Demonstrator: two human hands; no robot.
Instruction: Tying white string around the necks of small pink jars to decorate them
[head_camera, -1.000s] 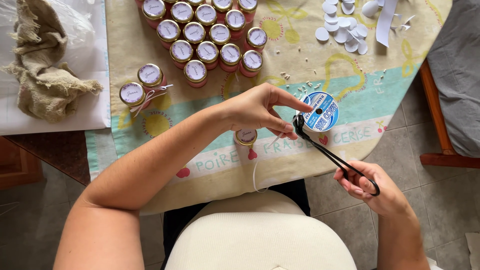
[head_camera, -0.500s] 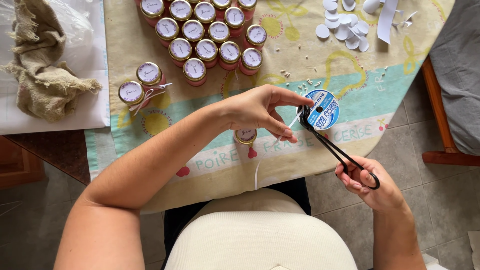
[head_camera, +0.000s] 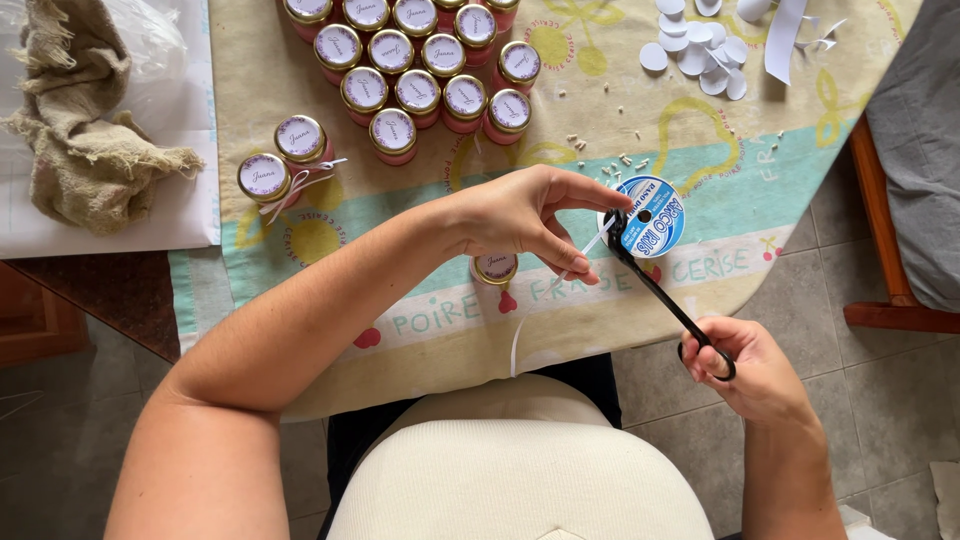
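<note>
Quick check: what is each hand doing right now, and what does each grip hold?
Left hand: closed, pinching a thin white ribbon beside the blue spool.
Right hand: closed on the handles of black scissors, blades at the ribbon.

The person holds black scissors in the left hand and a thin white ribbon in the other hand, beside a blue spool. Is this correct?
Not quite. The head view shows the black scissors in the right hand; the left hand pinches the thin white ribbon. The blue spool does lie beside them on the table.
</note>
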